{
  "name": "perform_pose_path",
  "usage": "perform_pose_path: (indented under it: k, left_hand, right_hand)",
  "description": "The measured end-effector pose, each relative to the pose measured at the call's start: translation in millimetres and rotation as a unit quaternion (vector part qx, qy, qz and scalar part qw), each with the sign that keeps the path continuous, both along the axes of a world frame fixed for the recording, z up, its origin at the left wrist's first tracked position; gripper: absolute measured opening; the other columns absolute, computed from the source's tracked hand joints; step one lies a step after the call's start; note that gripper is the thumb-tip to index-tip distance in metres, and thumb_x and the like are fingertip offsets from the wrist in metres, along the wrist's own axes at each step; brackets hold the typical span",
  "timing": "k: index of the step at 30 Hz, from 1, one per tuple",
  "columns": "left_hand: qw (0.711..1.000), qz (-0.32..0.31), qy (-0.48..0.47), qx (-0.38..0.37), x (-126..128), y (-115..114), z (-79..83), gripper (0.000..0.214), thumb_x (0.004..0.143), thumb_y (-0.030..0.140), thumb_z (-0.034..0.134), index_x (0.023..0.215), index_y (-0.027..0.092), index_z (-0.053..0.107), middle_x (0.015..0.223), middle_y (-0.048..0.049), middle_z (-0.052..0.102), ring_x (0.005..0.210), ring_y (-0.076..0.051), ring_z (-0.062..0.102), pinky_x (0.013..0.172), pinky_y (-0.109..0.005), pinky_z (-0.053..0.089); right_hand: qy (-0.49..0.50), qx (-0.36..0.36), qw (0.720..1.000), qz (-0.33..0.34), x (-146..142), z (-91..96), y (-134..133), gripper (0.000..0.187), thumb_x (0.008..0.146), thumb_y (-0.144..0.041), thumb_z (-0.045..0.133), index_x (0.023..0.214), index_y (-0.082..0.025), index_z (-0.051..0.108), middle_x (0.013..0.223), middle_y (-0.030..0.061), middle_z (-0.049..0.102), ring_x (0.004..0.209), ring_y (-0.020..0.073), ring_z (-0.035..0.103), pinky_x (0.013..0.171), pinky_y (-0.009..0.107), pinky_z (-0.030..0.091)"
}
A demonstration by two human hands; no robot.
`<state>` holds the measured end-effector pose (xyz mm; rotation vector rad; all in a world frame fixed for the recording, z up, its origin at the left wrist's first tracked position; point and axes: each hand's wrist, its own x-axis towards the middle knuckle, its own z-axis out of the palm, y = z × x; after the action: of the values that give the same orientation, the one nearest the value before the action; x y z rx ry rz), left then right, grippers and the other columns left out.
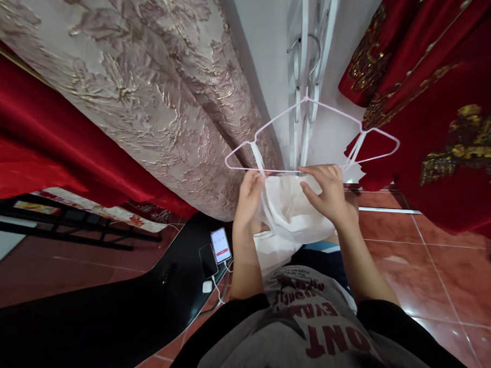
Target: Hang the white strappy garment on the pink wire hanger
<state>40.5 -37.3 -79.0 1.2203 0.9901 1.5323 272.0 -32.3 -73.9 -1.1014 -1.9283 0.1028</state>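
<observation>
A white garment with thin straps (295,208) hangs from a pale pink hanger (334,106). One strap loops over each side of the hanger, and the hanger's hook is caught on a white metal rack. At the garment's upper left edge, just below the left strap, my left hand (250,195) has its fingers closed on the white cloth. My right hand (325,190) is over the garment's right side, with thumb and index finger apart. Its index fingertip lies close to the hanger's lower bar. The garment's lower part bunches toward my lap.
Cream-pink brocade curtain cloth (180,94) hangs on the left, with red cloth beside it. Red garments with gold embroidery (454,144) hang on the right. On a glossy black bench (142,309) lie a lit phone (220,245), a dark phone (208,260) and cables. Red tiles cover the floor.
</observation>
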Motion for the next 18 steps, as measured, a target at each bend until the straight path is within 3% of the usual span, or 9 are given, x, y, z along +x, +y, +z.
perform_pose_path:
  k: [3, 5, 7, 9, 12, 15, 16, 18]
  left_hand:
    - [0.990, -0.103, 0.098, -0.004, -15.1, -16.7, 14.8, 0.032, 0.092, 0.044, 0.079, 0.118, 0.025, 0.074, 0.124, -0.0101, 0.077, 0.124, -0.024, 0.069, 0.108, -0.037, 0.050]
    - [0.987, -0.117, 0.109, -0.008, -22.5, -25.1, 31.6, 0.031, 0.095, 0.045, 0.075, 0.119, 0.025, 0.076, 0.116, -0.0108, 0.078, 0.117, -0.025, 0.071, 0.102, -0.036, 0.054]
    - [0.993, -0.104, 0.059, -0.007, -28.1, -26.6, 48.7, 0.032, 0.095, 0.049, 0.075, 0.113, 0.023, 0.079, 0.104, -0.0113, 0.077, 0.104, -0.024, 0.073, 0.088, -0.033, 0.058]
    - [0.997, -0.065, -0.040, 0.009, -33.7, -20.6, 61.0, 0.034, 0.093, 0.053, 0.074, 0.106, 0.022, 0.079, 0.100, -0.0111, 0.075, 0.098, -0.023, 0.073, 0.078, -0.031, 0.060]
    - [0.984, 0.055, -0.161, 0.047, -43.1, -4.8, 63.9, 0.031, 0.095, 0.053, 0.069, 0.106, 0.025, 0.077, 0.118, -0.0098, 0.075, 0.111, -0.022, 0.073, 0.080, -0.028, 0.061]
    - [0.966, 0.201, -0.153, 0.050, -46.7, 4.4, 50.8, 0.027, 0.092, 0.046, 0.072, 0.110, 0.027, 0.075, 0.132, -0.0074, 0.073, 0.121, -0.021, 0.071, 0.076, -0.024, 0.058]
    - [0.965, 0.225, -0.133, 0.036, -44.7, 4.3, 45.2, 0.027, 0.089, 0.045, 0.076, 0.109, 0.026, 0.075, 0.130, -0.0078, 0.075, 0.118, -0.021, 0.072, 0.071, -0.023, 0.056]
    - [0.974, 0.204, -0.095, -0.002, -34.5, 0.3, 35.4, 0.030, 0.085, 0.044, 0.081, 0.105, 0.023, 0.075, 0.120, -0.0102, 0.078, 0.107, -0.021, 0.075, 0.063, -0.023, 0.051]
  right_hand:
    - [0.031, 0.023, 0.999, -0.012, 0.0, -0.2, -0.2, 0.025, 0.099, -0.030, 0.063, 0.122, -0.031, 0.074, 0.109, 0.0040, 0.079, 0.103, 0.0269, 0.069, 0.105, 0.051, 0.046]
    - [0.043, 0.027, 0.999, -0.001, 1.1, 2.2, 0.2, 0.024, 0.099, -0.028, 0.062, 0.120, -0.031, 0.074, 0.107, 0.0031, 0.079, 0.103, 0.0263, 0.069, 0.108, 0.052, 0.044]
    - [0.051, 0.028, 0.998, 0.009, 2.5, 4.0, 0.3, 0.024, 0.099, -0.027, 0.062, 0.120, -0.032, 0.074, 0.107, 0.0027, 0.079, 0.103, 0.0258, 0.069, 0.110, 0.053, 0.044]
    - [0.053, 0.026, 0.998, 0.017, 4.8, 5.0, -0.6, 0.024, 0.100, -0.027, 0.062, 0.120, -0.032, 0.075, 0.108, 0.0027, 0.079, 0.104, 0.0255, 0.070, 0.112, 0.054, 0.043]
    - [0.046, 0.017, 0.998, 0.024, 9.9, 5.6, -3.0, 0.026, 0.100, -0.028, 0.062, 0.122, -0.033, 0.075, 0.112, 0.0031, 0.080, 0.107, 0.0257, 0.071, 0.114, 0.056, 0.043]
    - [0.044, 0.015, 0.998, 0.034, 12.0, 5.7, -5.5, 0.029, 0.101, -0.028, 0.061, 0.127, -0.034, 0.074, 0.116, 0.0035, 0.079, 0.111, 0.0258, 0.071, 0.116, 0.057, 0.043]
    - [0.043, 0.015, 0.998, 0.039, 10.7, 5.6, -6.5, 0.031, 0.101, -0.028, 0.061, 0.129, -0.034, 0.073, 0.117, 0.0037, 0.079, 0.112, 0.0259, 0.071, 0.116, 0.057, 0.043]
    - [0.037, 0.008, 0.998, 0.049, 4.2, 4.5, -9.6, 0.035, 0.101, -0.028, 0.061, 0.134, -0.034, 0.070, 0.121, 0.0044, 0.078, 0.116, 0.0263, 0.071, 0.118, 0.059, 0.043]
